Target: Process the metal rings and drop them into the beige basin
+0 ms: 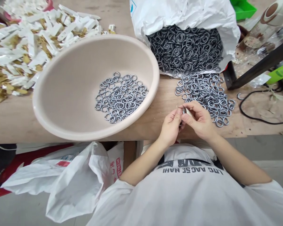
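My left hand [171,125] and my right hand [199,119] meet at the front edge of the table, fingers pinched together around a small metal ring [185,110]. Just behind them lies a loose heap of grey metal rings [206,91] on the wooden table [162,103]. That heap spills from an open white plastic bag [191,15] full of rings. Left of my hands stands a large beige plastic basin [68,94] with several rings [120,95] lying in its bottom.
A pile of white and gold tags [25,44] covers the far left of the table. A black bar [261,64], a black cable [257,116] and a tape roll [275,12] lie at the right. White plastic bags [68,179] sit on the floor below the table.
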`<action>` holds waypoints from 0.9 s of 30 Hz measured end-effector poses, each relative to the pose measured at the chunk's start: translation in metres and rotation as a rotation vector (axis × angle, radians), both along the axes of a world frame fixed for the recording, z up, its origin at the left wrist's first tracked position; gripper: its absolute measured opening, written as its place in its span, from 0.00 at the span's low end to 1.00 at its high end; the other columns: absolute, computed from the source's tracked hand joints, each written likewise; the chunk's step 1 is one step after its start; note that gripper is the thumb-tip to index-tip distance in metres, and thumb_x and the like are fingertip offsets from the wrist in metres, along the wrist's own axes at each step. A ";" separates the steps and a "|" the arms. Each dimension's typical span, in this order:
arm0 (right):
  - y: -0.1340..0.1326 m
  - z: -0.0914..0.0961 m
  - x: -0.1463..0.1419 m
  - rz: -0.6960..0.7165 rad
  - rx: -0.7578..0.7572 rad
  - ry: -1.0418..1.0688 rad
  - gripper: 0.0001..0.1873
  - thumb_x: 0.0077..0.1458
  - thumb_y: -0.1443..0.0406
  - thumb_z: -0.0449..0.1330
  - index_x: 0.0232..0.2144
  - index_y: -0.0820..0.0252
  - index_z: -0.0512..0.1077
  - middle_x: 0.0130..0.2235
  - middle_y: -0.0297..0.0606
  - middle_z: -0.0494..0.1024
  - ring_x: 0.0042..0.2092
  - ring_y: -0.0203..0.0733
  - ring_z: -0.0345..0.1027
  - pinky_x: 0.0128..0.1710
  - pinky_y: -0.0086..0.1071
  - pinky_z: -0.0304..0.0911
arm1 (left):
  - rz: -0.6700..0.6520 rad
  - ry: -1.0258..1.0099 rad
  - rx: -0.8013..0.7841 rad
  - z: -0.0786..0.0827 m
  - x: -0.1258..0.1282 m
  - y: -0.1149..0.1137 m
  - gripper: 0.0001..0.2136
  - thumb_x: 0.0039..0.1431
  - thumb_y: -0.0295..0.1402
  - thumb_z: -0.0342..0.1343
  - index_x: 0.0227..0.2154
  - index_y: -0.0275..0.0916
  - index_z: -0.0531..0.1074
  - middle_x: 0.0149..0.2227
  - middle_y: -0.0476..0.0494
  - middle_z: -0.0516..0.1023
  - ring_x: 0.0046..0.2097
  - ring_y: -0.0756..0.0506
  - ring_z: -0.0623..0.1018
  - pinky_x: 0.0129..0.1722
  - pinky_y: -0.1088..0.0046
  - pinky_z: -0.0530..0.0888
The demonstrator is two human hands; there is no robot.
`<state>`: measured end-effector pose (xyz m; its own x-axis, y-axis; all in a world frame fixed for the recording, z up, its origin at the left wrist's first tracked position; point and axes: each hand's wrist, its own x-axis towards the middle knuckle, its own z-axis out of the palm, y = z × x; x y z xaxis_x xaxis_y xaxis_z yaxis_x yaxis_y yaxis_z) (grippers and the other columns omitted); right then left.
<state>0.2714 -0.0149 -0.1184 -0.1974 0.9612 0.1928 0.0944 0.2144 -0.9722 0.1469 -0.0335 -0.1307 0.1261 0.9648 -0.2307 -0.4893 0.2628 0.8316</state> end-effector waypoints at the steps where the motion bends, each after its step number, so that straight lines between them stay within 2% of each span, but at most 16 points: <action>1: 0.002 0.000 0.003 0.007 0.064 -0.048 0.14 0.59 0.54 0.65 0.44 0.52 0.77 0.39 0.37 0.74 0.42 0.43 0.69 0.45 0.40 0.68 | -0.021 -0.011 -0.019 0.001 0.001 -0.001 0.23 0.58 0.56 0.59 0.29 0.38 0.66 0.22 0.54 0.64 0.20 0.56 0.62 0.16 0.82 0.55; 3: 0.007 0.001 0.006 0.010 0.110 -0.079 0.13 0.61 0.53 0.63 0.42 0.52 0.78 0.37 0.37 0.73 0.42 0.44 0.68 0.45 0.40 0.66 | -0.046 -0.030 -0.056 0.003 0.002 -0.001 0.24 0.57 0.58 0.58 0.30 0.38 0.66 0.22 0.54 0.64 0.20 0.55 0.62 0.16 0.82 0.55; 8: 0.010 0.003 0.010 -0.031 -0.054 -0.014 0.16 0.64 0.51 0.58 0.38 0.55 0.76 0.32 0.34 0.73 0.33 0.39 0.67 0.35 0.35 0.64 | -0.061 -0.061 -0.013 0.009 -0.002 0.001 0.23 0.59 0.55 0.58 0.27 0.38 0.63 0.22 0.54 0.62 0.21 0.56 0.61 0.17 0.82 0.54; 10: 0.008 0.007 0.014 -0.039 0.010 -0.130 0.15 0.65 0.52 0.58 0.38 0.56 0.75 0.34 0.35 0.75 0.34 0.39 0.67 0.36 0.35 0.62 | -0.050 -0.064 -0.004 0.009 -0.005 0.003 0.23 0.60 0.54 0.58 0.26 0.38 0.62 0.22 0.54 0.62 0.21 0.56 0.60 0.17 0.82 0.54; 14: -0.003 0.018 0.020 0.094 0.220 -0.453 0.15 0.66 0.54 0.56 0.34 0.57 0.73 0.33 0.37 0.75 0.36 0.41 0.67 0.38 0.35 0.60 | -0.003 -0.049 -0.061 0.007 -0.008 0.005 0.23 0.57 0.55 0.61 0.27 0.38 0.63 0.22 0.55 0.63 0.20 0.56 0.60 0.17 0.83 0.55; 19: -0.010 0.022 0.019 0.137 0.289 -0.571 0.18 0.67 0.54 0.54 0.28 0.57 0.70 0.29 0.35 0.72 0.33 0.40 0.64 0.34 0.33 0.56 | -0.002 -0.033 -0.087 0.005 -0.009 0.004 0.24 0.53 0.56 0.63 0.28 0.39 0.63 0.22 0.56 0.62 0.20 0.57 0.60 0.17 0.82 0.55; 21: -0.002 0.018 0.021 0.133 0.237 -0.584 0.20 0.67 0.52 0.53 0.27 0.56 0.69 0.27 0.34 0.71 0.31 0.39 0.63 0.33 0.33 0.55 | -0.045 -0.029 -0.064 0.006 -0.011 0.001 0.24 0.55 0.56 0.62 0.27 0.39 0.63 0.21 0.56 0.62 0.20 0.56 0.60 0.17 0.82 0.55; 24: 0.024 0.009 0.027 -0.003 0.114 -0.622 0.24 0.68 0.49 0.49 0.27 0.56 0.71 0.26 0.33 0.72 0.30 0.40 0.64 0.32 0.33 0.54 | -0.153 -0.057 0.002 0.009 -0.015 -0.005 0.24 0.58 0.54 0.60 0.24 0.38 0.62 0.21 0.54 0.62 0.21 0.56 0.60 0.18 0.81 0.55; 27: 0.059 0.002 0.026 -0.130 0.133 -0.851 0.22 0.66 0.48 0.52 0.33 0.56 0.74 0.33 0.39 0.77 0.34 0.45 0.68 0.33 0.35 0.56 | -0.155 -0.077 0.006 0.010 -0.022 -0.007 0.23 0.59 0.53 0.60 0.24 0.38 0.63 0.22 0.52 0.65 0.21 0.56 0.62 0.18 0.81 0.56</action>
